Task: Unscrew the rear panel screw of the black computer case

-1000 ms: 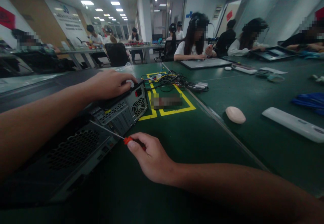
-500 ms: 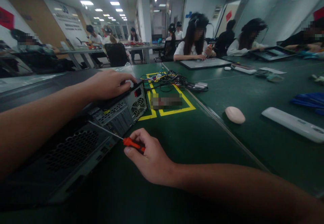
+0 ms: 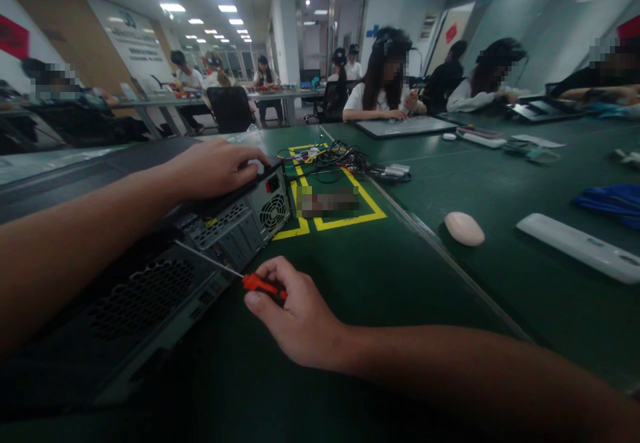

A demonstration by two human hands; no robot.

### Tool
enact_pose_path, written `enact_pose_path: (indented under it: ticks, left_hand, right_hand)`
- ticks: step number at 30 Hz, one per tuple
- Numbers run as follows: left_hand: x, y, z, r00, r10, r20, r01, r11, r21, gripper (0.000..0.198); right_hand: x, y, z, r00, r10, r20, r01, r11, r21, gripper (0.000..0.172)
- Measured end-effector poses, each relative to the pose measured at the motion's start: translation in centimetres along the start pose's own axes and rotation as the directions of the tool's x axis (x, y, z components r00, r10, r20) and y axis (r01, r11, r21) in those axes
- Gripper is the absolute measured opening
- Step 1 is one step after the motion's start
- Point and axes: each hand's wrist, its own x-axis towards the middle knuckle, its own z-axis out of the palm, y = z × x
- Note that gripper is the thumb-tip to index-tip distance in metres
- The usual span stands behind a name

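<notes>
We've got the right hand (image 3: 300, 319) wrapped around the red-handled screwdriver (image 3: 264, 285), its thin shaft slanting up and left onto the rear panel of the computer case (image 3: 235, 223), which lies on its side on the green table (image 3: 400, 276). The left hand (image 3: 213, 166) presses flat on the case's top edge, gripping nothing. Our call: keep the tip square in the screw, push along the shaft, and keep that bracing palm firm so the case can't skid. Exact tip contact we cannot tell.
</notes>
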Motion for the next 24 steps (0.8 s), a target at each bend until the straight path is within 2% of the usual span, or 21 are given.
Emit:
enact_pose_path:
  ticks: [15,24]
  left_hand:
    - [0.9,-1.2,1.1,0.999,-0.016,-0.032,0.014,0.999,-0.047,0.058]
    - [0.9,-1.1,1.0,1.0,-0.022,-0.008,0.021,0.999,-0.046,0.061]
  right_hand:
    - [-0.1,-0.1,0.1,1.0,0.023,0.008,-0.023,1.0,0.008,0.016]
    - [0.0,0.4,0.2,0.999,-0.045,0.005,0.045,0.999,0.029,0.013]
